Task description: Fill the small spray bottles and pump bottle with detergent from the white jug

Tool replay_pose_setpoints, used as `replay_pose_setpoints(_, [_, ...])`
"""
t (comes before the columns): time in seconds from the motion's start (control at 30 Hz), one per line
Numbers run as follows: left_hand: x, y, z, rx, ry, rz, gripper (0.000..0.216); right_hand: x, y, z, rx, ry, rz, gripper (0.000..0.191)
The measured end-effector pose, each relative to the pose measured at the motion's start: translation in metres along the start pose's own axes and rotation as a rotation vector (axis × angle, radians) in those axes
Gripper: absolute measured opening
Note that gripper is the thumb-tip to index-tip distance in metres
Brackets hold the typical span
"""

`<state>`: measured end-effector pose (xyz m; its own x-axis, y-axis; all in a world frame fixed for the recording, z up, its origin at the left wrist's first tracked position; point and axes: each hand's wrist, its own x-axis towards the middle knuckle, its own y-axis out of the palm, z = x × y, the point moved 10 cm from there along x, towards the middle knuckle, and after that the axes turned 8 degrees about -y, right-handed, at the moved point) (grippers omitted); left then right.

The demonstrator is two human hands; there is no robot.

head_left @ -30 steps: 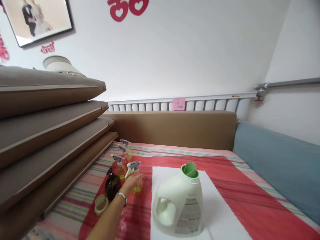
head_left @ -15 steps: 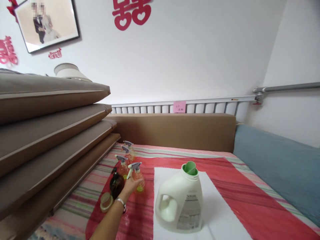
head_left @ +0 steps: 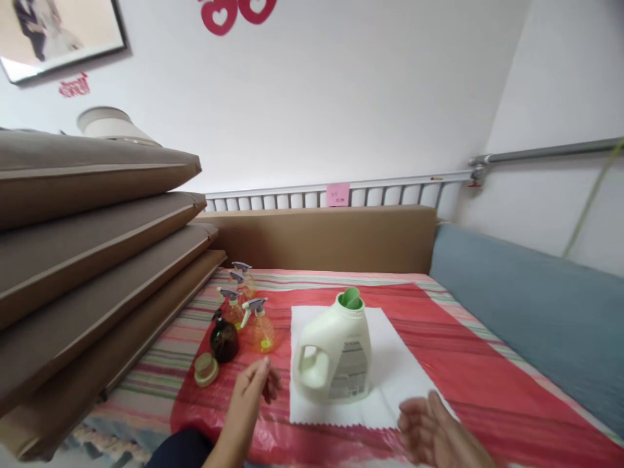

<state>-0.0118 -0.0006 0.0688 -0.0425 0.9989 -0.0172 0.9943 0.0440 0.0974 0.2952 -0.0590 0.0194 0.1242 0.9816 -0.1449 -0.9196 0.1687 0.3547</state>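
My left hand (head_left: pixel 254 391) hovers open and holds nothing, just in front of an orange spray bottle (head_left: pixel 260 328) and left of a white detergent jug (head_left: pixel 333 354) with an open green spout. My right hand (head_left: pixel 433 432) is at the lower right, fingers loosely spread and slightly blurred, near the front edge of the white cloth (head_left: pixel 390 383) that the jug stands on. Three more spray bottles (head_left: pixel 234 296) stand in a row behind, beside a dark round pump bottle (head_left: pixel 223 339) and a small beige cap (head_left: pixel 206 369).
A red plastic sheet (head_left: pixel 463 364) covers a striped bedcover. Stacked brown cushions (head_left: pixel 88 240) rise on the left, a brown headboard (head_left: pixel 331 237) stands at the back, a blue mattress (head_left: pixel 531 305) lies on the right.
My left hand let go of the nearest spray bottle and drew back toward me. My right hand came into view at the lower right. The view pulled back.
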Motion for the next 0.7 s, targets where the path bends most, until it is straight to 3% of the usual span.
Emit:
replay_pose_setpoints(0.07, [-0.008, 0.020, -0.026, -0.059, 0.002, 0.045, 0.057, -0.001, 0.012, 0.026, 0.046, -0.104, 0.011, 0.059])
replay_pose_setpoints(0.13, [-0.011, 0.036, -0.035, -0.218, -0.084, 0.100, 0.064, -0.005, 0.024, 0.046, 0.054, -0.180, 0.038, 0.064])
replay_pose_setpoints(0.3, [-0.015, 0.073, -0.017, -0.412, -0.307, 0.299, 0.070, -0.008, 0.024, 0.044, 0.107, -0.143, -0.003, 0.069])
replay_pose_setpoints(0.5, [-0.011, 0.076, -0.005, -0.296, -0.301, 0.279, 0.073, -0.002, 0.016, 0.027, 0.072, -0.083, 0.016, 0.071])
replay_pose_setpoints(0.7, [-0.021, 0.062, -0.014, -0.166, -0.226, 0.223, 0.075, -0.022, 0.020, 0.041, 0.000, -0.153, 0.059, 0.071])
